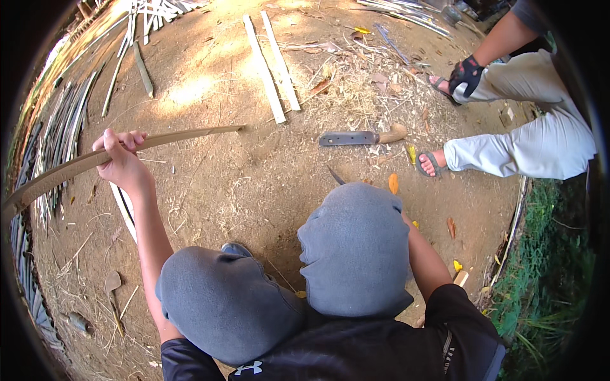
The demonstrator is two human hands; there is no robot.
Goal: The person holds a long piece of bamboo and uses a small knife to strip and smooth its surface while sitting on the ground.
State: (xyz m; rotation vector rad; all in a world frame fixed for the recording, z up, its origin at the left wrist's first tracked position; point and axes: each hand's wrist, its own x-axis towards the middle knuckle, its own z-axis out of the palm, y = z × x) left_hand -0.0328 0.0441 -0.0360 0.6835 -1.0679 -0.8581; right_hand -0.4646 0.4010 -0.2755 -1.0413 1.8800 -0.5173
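Observation:
My left hand (122, 152) is out to the left, its fingers closed round a long brown bamboo strip (184, 133). The strip appears curved and runs from the left rim toward the middle, above the ground. My right forearm (427, 257) passes behind my raised right knee, which hides the right hand. Just past that knee pokes a dark, pointed blade tip (335, 174); what holds it is hidden. Farther out, a broad-bladed knife (348, 138) with a wooden handle lies on the dirt.
Two pale bamboo slats (264, 66) lie ahead. A pile of strips (63, 140) lines the left side. At the right sits another person, with a gloved hand (467, 77) by one foot and a sandaled foot (432, 163) near the knife. Green plants (540, 247) border the right.

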